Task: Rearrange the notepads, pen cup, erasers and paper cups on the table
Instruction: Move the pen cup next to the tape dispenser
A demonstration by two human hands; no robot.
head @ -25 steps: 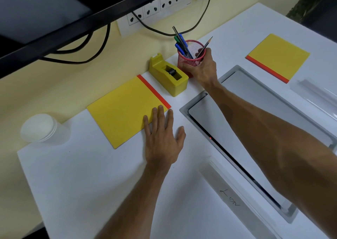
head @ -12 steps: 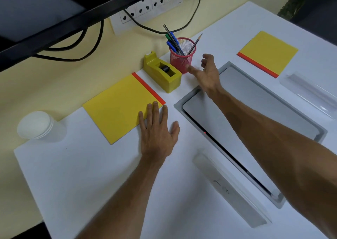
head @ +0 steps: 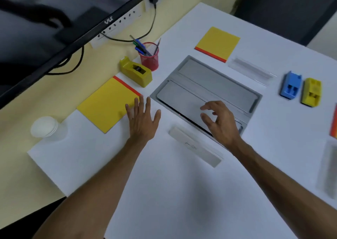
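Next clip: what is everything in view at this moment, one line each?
notepads: 3, yellow with red edge; left, far, right edge, cut off
pen cup: 1, red mesh, by the wall, pens inside
tape dispenser: 1, yellow, left of pen cup
paper cups: 1 stack, white, left corner
erasers: 2, blue and yellow, right side
clear strips: 3; near, far, right
hatch: 1, grey, centre
monitor: 1, black, upper left
table: 1, white
left hand: flat, fingers on left notepad's corner
right hand: loosely curled, empty, over hatch
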